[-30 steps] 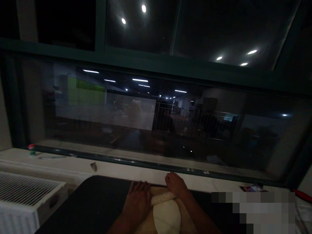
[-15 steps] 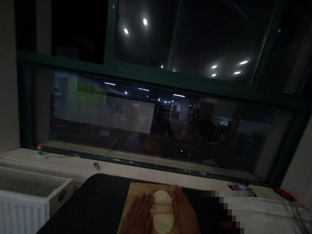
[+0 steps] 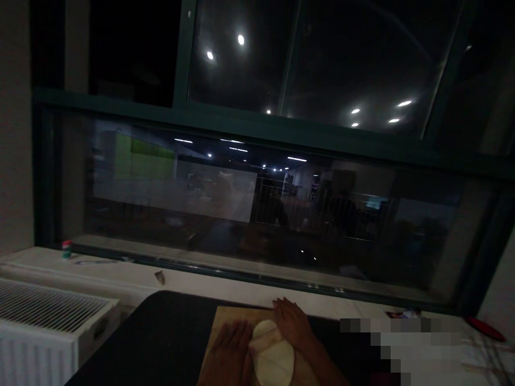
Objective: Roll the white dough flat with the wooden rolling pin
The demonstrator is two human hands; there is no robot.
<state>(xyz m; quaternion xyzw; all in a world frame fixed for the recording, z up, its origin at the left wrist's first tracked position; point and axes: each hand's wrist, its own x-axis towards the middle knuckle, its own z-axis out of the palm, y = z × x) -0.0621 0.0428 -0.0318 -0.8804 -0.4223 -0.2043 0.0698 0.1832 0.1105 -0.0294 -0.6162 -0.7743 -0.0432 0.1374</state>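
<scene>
A pale, flat round of dough lies on a wooden board at the bottom of the view. Across its upper part rests a light wooden rolling pin, slanting up to the right. My left hand lies flat over the pin's left end, fingers stretched forward. Over the right end is my right hand, farther forward, its fingers also stretched out. Both palms cover the pin's ends, so only its middle shows. Neither hand's fingers are wrapped round the pin as far as I can see.
The board is on a black table against a white windowsill. A small red-capped bottle and a crumpled scrap are on the sill. A white radiator stands left. A red object lies at right.
My right hand has moved forward and turned inward, so the rolling pin now slants instead of lying nearly level. More of the dough's near part shows. The view has shifted slightly.
</scene>
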